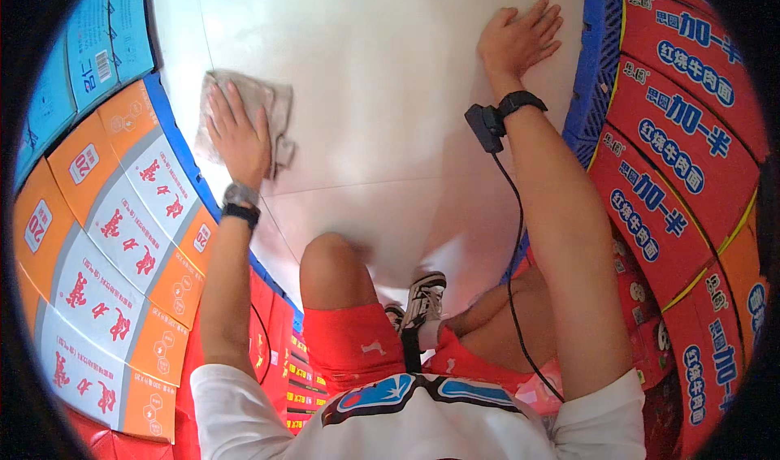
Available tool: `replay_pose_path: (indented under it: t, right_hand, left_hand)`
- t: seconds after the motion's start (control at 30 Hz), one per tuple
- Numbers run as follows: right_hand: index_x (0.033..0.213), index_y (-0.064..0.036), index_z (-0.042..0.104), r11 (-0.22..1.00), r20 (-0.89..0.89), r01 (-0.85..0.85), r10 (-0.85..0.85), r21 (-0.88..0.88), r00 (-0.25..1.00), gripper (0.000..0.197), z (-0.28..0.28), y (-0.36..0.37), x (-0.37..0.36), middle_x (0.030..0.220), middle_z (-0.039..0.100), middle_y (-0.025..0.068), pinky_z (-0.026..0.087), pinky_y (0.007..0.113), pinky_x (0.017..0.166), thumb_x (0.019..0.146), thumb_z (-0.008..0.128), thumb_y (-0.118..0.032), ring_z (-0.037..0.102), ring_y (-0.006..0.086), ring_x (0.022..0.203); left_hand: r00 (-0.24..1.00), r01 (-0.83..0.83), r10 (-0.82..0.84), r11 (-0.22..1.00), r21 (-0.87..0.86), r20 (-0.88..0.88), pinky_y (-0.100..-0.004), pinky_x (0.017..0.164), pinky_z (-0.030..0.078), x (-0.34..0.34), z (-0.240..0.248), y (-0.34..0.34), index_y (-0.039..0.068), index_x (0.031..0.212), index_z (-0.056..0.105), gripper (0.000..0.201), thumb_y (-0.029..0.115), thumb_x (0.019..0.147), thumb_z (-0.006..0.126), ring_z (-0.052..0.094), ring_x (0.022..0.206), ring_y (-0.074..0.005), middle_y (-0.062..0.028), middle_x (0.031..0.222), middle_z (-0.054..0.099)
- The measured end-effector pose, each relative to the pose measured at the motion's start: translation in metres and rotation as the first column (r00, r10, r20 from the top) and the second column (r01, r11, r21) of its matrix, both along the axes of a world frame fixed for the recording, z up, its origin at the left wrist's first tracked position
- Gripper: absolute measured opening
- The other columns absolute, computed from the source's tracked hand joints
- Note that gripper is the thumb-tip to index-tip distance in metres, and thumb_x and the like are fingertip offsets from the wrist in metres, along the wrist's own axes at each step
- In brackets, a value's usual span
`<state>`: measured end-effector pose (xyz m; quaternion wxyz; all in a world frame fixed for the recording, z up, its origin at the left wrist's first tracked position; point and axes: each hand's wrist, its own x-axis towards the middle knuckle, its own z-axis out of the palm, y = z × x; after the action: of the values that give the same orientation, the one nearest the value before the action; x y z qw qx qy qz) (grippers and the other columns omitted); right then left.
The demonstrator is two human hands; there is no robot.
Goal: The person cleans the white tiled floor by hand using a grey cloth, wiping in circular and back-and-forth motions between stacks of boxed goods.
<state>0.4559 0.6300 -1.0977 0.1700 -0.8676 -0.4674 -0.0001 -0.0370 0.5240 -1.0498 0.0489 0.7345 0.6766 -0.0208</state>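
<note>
My left hand (239,133) lies flat, fingers stretched out, on top of a folded greyish-beige cloth (279,107). The cloth is pressed against the pale tiled floor (357,103), its edges showing around the hand. On the other side, my right hand (522,39) rests on the same floor with fingers spread and nothing in it, close to a blue plastic pallet edge (587,78). A black strap with a small black device (486,127) and a cable is on the right wrist. The left wrist wears a watch and a black band.
Orange and white cartons (122,241) are stacked along the left, with light-blue cartons (101,38) farther off. Red cartons (674,127) line the right side. My bent knee (333,269) and a black-and-white shoe (426,296) are close in front of my body.
</note>
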Motion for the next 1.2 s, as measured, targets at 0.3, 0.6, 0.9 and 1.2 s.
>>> replay_pose_path:
  t: [0.3, 0.6, 0.9, 1.2]
  right_hand:
    - [0.18, -0.0038, 0.04, 0.998, 0.058, -0.032, 0.029, 0.055, 0.998, 0.079, -0.005, -0.003, 0.012, 0.189, 0.034, 0.0251, 0.018, 0.071, 0.14, 0.115, 0.055, -0.045, 0.024, 0.0454, 0.178]
    - [0.181, 0.0027, 0.035, 0.99, 0.077, 0.037, -0.026, -0.136, 0.997, 0.073, 0.018, 0.001, -0.002, 0.191, 0.028, 0.0257, 0.014, 0.064, 0.143, 0.118, 0.049, -0.031, 0.021, 0.0416, 0.179]
    - [0.179, 0.003, 0.039, 0.993, 0.099, 0.044, -0.033, -0.109, 0.995, 0.071, 0.013, 0.003, -0.008, 0.189, 0.033, 0.0251, 0.016, 0.065, 0.143, 0.118, 0.05, -0.031, 0.025, 0.0421, 0.178]
    - [0.179, 0.0034, 0.039, 0.995, 0.093, 0.042, -0.033, -0.093, 0.995, 0.071, 0.01, 0.003, 0.0, 0.189, 0.033, 0.0263, 0.015, 0.066, 0.143, 0.118, 0.05, -0.031, 0.024, 0.0425, 0.178]
  left_hand:
    - [0.998, 0.02, -0.012, 0.991, -0.135, 0.058, -0.0634, 0.143, 0.015, 0.047, 0.012, -0.078, -0.001, 0.185, 0.027, 0.084, 0.042, 0.118, 0.055, 0.017, 0.179, -0.0468, -0.0308, 0.193, 0.018]
    - [0.993, 0.034, -0.058, 0.977, 0.212, 0.106, -0.0698, 0.141, 0.016, 0.061, -0.043, 0.071, -0.002, 0.183, 0.029, 0.083, 0.049, 0.121, 0.052, 0.021, 0.174, -0.0576, -0.0384, 0.188, 0.022]
    - [0.866, 0.279, -0.158, 0.94, 0.195, -0.475, -0.0768, 0.134, 0.026, -0.035, -0.124, 0.336, 0.014, 0.182, 0.038, 0.068, 0.047, 0.123, 0.045, 0.025, 0.169, -0.0657, -0.0384, 0.187, 0.025]
    - [0.805, 0.572, -0.589, 0.738, 0.357, -0.074, -0.0627, 0.132, 0.039, -0.071, -0.085, 0.308, 0.014, 0.178, 0.049, 0.063, 0.04, 0.121, 0.055, 0.046, 0.159, -0.0575, -0.0334, 0.175, 0.05]
